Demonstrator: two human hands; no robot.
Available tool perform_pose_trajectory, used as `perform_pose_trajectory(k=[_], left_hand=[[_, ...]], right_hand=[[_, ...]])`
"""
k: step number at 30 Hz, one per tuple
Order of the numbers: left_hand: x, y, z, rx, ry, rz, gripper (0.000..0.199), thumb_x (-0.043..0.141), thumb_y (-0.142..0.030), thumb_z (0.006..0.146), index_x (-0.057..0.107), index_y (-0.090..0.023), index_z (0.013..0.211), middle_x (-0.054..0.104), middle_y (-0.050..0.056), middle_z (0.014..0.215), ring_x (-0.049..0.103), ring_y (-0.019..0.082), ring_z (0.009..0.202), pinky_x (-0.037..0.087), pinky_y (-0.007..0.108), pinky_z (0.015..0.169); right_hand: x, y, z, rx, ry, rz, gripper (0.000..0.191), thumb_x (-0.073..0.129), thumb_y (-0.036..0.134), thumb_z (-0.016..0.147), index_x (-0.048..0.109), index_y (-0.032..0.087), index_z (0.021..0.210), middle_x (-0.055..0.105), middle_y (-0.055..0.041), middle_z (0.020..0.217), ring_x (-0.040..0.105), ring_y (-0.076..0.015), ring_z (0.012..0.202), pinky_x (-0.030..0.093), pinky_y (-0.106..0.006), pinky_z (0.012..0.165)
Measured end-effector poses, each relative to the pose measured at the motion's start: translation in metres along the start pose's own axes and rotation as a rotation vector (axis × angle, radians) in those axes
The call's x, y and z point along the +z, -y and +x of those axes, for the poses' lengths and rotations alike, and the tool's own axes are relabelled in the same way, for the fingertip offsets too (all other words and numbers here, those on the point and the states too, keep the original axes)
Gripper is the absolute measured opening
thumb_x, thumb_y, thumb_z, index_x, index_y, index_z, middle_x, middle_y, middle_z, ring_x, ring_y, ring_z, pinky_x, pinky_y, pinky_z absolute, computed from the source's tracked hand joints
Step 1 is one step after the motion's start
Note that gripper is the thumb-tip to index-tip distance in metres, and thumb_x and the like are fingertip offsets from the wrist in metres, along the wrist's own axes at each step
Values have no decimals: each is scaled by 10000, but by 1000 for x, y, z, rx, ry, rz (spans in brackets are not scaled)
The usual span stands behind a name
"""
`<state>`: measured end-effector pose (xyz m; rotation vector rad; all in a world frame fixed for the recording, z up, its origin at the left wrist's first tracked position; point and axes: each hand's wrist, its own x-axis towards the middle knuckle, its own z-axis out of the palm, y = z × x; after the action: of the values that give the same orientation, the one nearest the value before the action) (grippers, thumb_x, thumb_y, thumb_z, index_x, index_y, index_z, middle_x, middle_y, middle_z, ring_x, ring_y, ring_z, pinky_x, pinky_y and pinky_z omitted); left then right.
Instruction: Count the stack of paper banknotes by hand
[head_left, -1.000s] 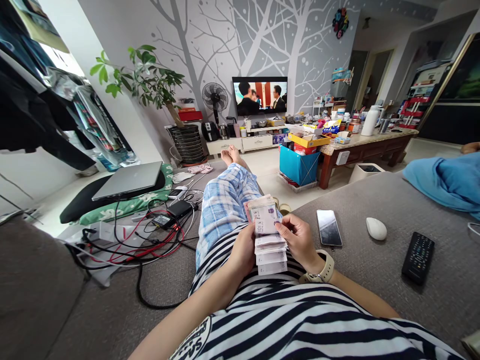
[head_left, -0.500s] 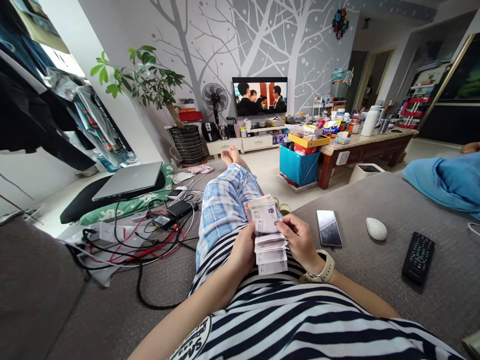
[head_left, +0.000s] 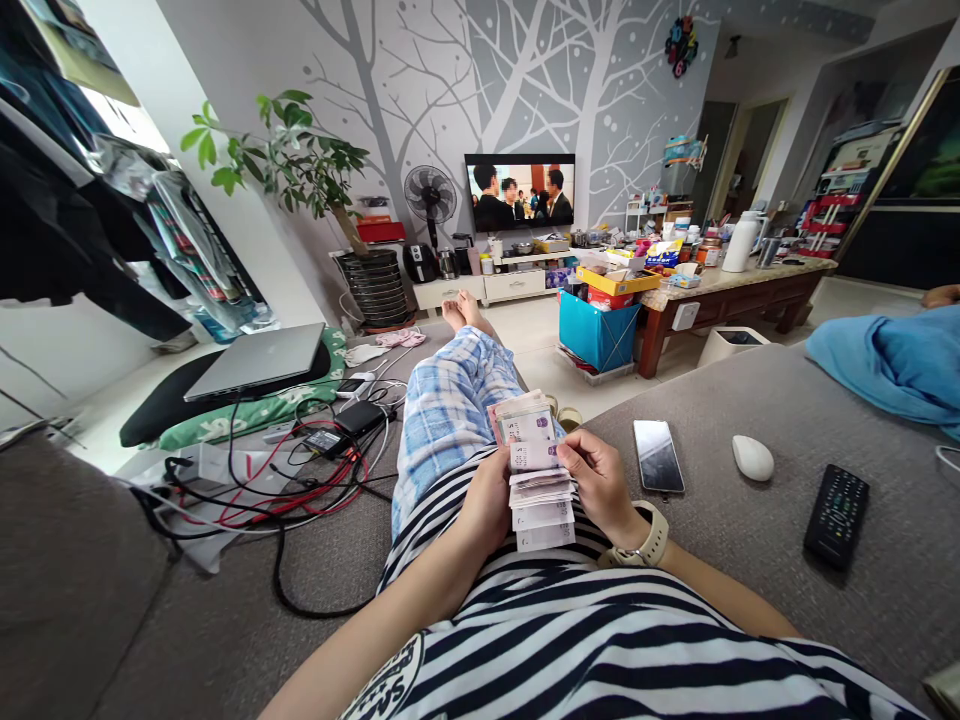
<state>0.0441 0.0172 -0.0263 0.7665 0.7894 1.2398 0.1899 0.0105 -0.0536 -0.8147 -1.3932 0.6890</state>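
Banknotes (head_left: 534, 456), pale (some purple-printed), overlap in a staggered stack pinched by both curled hands (head_left: 487, 497) (head_left: 602, 485).

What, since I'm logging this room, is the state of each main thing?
Banknotes: overlapping, held in left hand and right hand
Television: on
Laptop: closed
Cables: tangled
Phone: lying flat, screen looks dark
Mouse: right side up
Remote: buttons up
Blue box: open, filled
Fan: upright, spinning unclear

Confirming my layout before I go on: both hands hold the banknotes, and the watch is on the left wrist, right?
Not quite: the head view shows the watch on the right wrist, not the left. The rest stands: the left hand and right hand both hold the banknotes.
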Motion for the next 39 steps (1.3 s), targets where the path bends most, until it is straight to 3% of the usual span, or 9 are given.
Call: perform_pose_trajectory(k=[10,18,25,34,39], left_hand=[[1,2,0,-76,13,-84,304,679,-314,789,727,-91,990,785,130,929,726,308,951,560,402,870],[-4,5,2,-42,-2,-32,313,737,-326,735,741,-85,934,782,137,966,721,289,937,542,373,874],[-5,3,-1,-55,13,-4,317,792,-302,681,740,-95,916,779,117,898,719,261,850,534,350,831],[1,-1,-2,-61,-1,-44,307,743,-316,716,732,-98,931,780,131,969,712,298,991,543,377,893],[1,0,1,-78,-36,-85,294,712,-330,739,722,-108,932,781,121,975,721,297,968,553,388,886]], right_hand=[[2,2,-1,2,13,97,372,507,455,977,617,196,733,603,-4,627,545,-157,597,432,-285,614],[3,-5,2,92,-55,-38,330,703,441,837,543,204,671,479,46,591,417,-121,550,362,-252,534],[3,-15,4,168,-119,-33,346,724,483,796,531,206,718,477,53,625,423,-119,564,365,-240,533],[2,-11,3,99,-84,-90,370,652,476,868,524,203,654,474,44,594,419,-125,562,358,-252,546],[2,-5,3,54,-65,-95,354,645,459,877,527,209,656,479,43,583,430,-129,553,356,-257,543]])
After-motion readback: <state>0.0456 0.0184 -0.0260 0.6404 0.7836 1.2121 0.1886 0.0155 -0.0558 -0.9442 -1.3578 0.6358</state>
